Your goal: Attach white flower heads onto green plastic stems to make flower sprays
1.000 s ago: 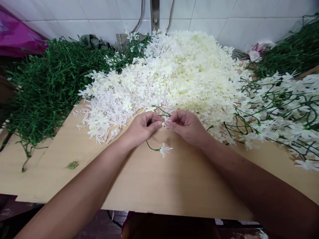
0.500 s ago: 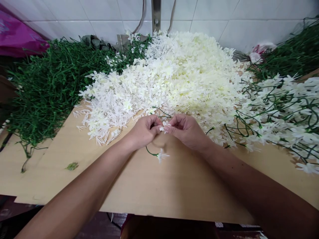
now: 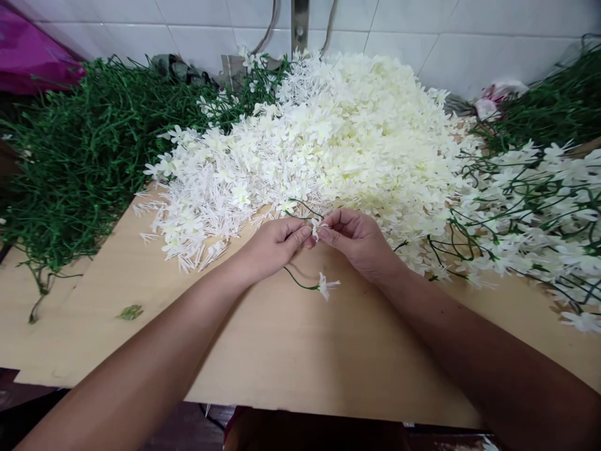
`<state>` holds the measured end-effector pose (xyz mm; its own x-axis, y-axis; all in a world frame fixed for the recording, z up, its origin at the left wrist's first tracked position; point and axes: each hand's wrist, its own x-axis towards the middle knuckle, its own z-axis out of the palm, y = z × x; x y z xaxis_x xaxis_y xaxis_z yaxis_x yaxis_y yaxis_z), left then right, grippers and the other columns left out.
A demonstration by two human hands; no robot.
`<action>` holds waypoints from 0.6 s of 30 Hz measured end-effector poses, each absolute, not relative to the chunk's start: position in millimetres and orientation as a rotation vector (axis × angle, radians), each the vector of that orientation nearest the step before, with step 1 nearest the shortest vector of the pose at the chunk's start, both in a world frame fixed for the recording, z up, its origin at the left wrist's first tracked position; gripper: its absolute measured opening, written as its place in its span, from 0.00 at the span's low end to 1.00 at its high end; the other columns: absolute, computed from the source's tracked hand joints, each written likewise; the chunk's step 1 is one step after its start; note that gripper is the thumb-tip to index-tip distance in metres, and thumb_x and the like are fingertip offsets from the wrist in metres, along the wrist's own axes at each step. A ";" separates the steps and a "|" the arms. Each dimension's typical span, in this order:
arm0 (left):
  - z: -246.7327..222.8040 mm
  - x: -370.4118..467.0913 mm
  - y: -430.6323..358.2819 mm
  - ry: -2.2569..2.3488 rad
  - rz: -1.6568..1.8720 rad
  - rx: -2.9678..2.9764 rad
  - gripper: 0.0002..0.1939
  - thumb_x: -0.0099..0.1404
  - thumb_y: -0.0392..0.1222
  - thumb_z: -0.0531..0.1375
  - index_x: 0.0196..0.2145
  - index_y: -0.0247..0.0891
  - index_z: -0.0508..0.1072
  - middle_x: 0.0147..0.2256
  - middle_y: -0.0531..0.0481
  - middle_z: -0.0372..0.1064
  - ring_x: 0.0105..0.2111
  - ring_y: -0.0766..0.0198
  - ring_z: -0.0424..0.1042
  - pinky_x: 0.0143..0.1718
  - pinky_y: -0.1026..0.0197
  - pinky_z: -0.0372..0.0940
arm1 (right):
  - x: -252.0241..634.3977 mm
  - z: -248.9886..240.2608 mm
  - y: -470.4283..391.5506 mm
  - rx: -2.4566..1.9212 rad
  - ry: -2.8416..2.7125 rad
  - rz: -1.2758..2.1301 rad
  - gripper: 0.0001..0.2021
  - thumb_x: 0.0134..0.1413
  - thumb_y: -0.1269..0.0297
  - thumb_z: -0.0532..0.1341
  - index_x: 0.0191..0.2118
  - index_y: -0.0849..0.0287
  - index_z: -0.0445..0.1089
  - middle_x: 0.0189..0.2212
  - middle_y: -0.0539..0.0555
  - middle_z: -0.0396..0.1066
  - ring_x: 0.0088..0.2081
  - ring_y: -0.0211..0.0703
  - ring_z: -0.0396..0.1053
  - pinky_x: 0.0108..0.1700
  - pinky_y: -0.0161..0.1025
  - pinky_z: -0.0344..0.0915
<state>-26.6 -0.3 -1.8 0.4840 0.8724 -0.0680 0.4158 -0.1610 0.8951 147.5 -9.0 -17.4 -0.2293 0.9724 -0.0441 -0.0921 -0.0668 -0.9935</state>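
Between my fingertips, over the middle of the board, is a small white artificial flower [image 3: 316,228]. My right hand [image 3: 359,241] pinches its petals from the right. Closed around a green plastic stem [image 3: 300,283], my left hand [image 3: 282,245] presses its thumb and forefinger close beside the flower. One branch of that stem hangs below my left hand and ends in another white flower [image 3: 326,286]. A second thin green branch [image 3: 306,207] sticks out above my hands. My fingers hide where stem and flower meet.
A large heap of loose white blossoms [image 3: 375,138] lies just beyond my hands. Bare green stems [image 3: 94,131] are piled at left, with more at far right. Stemmed white flowers [image 3: 539,219] cover the right side. A small green scrap [image 3: 130,312] lies on the wooden board [image 3: 263,351].
My hands have stayed together and shifted slightly right with the flower, which has turned between the fingers. The hanging branch and its flower have swung to the right.
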 end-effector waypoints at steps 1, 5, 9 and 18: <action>-1.6 -27.5 0.0 1.069 0.603 1.761 0.15 0.67 0.45 0.51 0.27 0.36 0.70 0.22 0.54 0.60 0.24 0.68 0.58 0.28 0.64 0.55 | 148.0 -17.7 -9.0 -1.053 -1.276 1.470 0.20 0.36 0.48 0.72 0.27 0.58 0.68 0.25 0.49 0.70 0.31 0.38 0.69 0.39 0.39 0.67; 0.8 -30.2 0.3 0.996 0.630 1.716 0.15 0.65 0.48 0.52 0.27 0.36 0.70 0.25 0.52 0.63 0.26 0.68 0.60 0.31 0.64 0.59 | 150.5 -17.4 -9.3 -1.004 -1.266 1.543 0.18 0.39 0.50 0.72 0.29 0.58 0.71 0.27 0.50 0.71 0.32 0.38 0.70 0.43 0.40 0.67; 2.6 -30.9 0.0 0.968 0.643 1.724 0.12 0.63 0.45 0.53 0.27 0.37 0.68 0.26 0.53 0.63 0.27 0.67 0.61 0.36 0.62 0.62 | 151.8 -16.6 -8.4 -1.013 -1.238 1.576 0.15 0.38 0.55 0.72 0.28 0.58 0.70 0.26 0.49 0.72 0.31 0.37 0.70 0.41 0.39 0.68; 6.9 -32.9 -0.6 0.907 0.539 1.858 0.12 0.65 0.44 0.50 0.25 0.38 0.63 0.25 0.53 0.59 0.27 0.66 0.59 0.33 0.64 0.59 | 152.8 -11.1 -6.6 -1.128 -1.200 1.614 0.12 0.33 0.65 0.71 0.22 0.60 0.67 0.20 0.47 0.71 0.24 0.32 0.66 0.29 0.32 0.62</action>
